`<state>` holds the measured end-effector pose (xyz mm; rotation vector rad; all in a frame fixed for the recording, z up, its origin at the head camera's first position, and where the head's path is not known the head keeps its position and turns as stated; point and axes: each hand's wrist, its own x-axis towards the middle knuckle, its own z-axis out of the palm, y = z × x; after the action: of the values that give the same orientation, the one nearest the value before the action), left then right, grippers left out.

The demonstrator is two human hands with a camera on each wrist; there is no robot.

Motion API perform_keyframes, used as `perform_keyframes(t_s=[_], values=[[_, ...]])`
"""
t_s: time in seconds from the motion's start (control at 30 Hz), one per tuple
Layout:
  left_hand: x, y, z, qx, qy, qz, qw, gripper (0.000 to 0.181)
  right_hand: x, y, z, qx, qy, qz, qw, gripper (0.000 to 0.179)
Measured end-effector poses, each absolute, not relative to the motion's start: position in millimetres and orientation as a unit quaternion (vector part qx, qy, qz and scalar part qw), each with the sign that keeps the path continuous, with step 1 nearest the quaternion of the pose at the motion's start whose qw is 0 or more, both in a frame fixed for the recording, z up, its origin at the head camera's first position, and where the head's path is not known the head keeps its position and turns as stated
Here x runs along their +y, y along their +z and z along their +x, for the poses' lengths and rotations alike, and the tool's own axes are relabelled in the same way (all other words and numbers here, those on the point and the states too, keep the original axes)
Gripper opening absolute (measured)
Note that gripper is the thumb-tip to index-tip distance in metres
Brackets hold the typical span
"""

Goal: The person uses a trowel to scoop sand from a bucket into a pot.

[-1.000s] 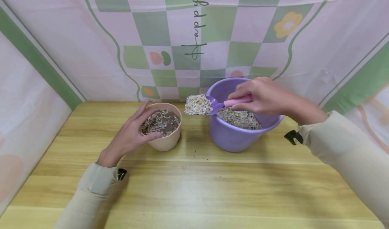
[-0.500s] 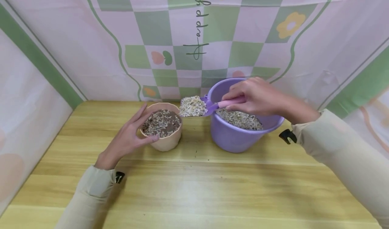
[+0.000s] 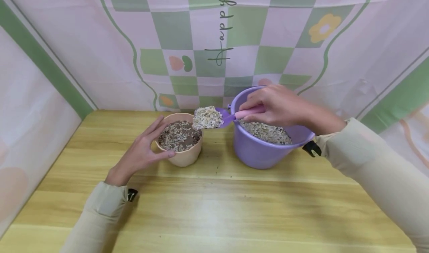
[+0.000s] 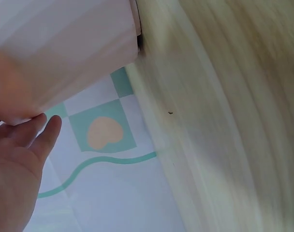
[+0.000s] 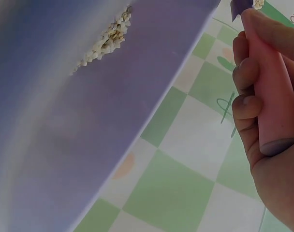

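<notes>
In the head view my right hand grips the pink handle of a small purple shovel. A heap of pale grit fills its blade, held about level with the tip over the right rim of a cream flowerpot. Dark soil scattered with pale grains lies in the pot. My left hand holds the pot from the left, thumb at the front rim and fingers along the far side. The right wrist view shows curled fingers round the handle; the blade is mostly out of that frame.
A purple bucket partly filled with the same grit stands right of the pot, under my right hand. Dark crumbs lie on the wooden table. A checkered cloth hangs directly behind.
My right hand has moved left with the loaded shovel, from beside the bucket's rim to the flowerpot's right rim. The left hand stays at the pot.
</notes>
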<state>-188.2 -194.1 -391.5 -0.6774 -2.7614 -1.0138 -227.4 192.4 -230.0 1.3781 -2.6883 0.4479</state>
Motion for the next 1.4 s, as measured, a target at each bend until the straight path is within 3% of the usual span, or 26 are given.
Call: perform_keyframes(t_s=[0.6,1.07,1.4], values=[[-196.1,-390.5,-190.5,-0.907,-0.344,-0.234,0.059,0.099,173.5,-232.8,-229.7,-0.864,0.146,0.482,0.032,0.011],[-196.0,-390.2,-190.1,-0.910,-0.337,-0.233,0.063,0.100,162.5,-224.2,-228.4,-0.877,0.131,0.461,0.016,0.017],[-196.1,-390.6,-191.4,-0.909,-0.340,-0.233,0.063,0.100,149.8,-225.4,-232.8,-0.874,0.140,0.464,-0.019,0.016]])
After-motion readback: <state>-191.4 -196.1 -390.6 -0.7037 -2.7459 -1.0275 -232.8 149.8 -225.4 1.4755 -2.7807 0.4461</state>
